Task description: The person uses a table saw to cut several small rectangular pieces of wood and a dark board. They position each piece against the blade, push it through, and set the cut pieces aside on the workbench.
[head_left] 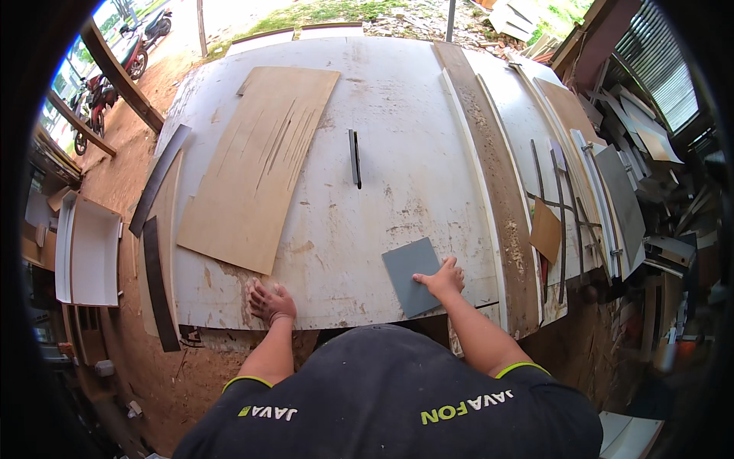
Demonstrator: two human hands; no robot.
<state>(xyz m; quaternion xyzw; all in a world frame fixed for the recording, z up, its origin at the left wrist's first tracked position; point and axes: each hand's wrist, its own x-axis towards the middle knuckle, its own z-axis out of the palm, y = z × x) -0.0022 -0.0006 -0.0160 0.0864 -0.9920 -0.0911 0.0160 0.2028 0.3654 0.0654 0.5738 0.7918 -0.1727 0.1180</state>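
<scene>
Viewing remotely, I am listing one grey rectangular panel [407, 269], lying at the near edge of the white worktable [397, 115], right of centre; its slightly longer axis is running away from the body, the far end leaning left; right hand [445, 281] is laying its thumb on the panel's face, bent fingers showing beyond the right edge, probably for steadying it; whether they are pinching that edge I am not managing to tell; left hand [272, 303], holding nothing, is spreading its fingers on the tabletop, just beside the near corner of one plywood sheet [252, 176], seemingly for support; that sheet, showing dark slits, is slanting away and rightward along its length; one narrow black piece [355, 159] is lying mid-table, pointing roughly away; one long brown board [489, 145] is lining the right side, bearing pale debris.
</scene>
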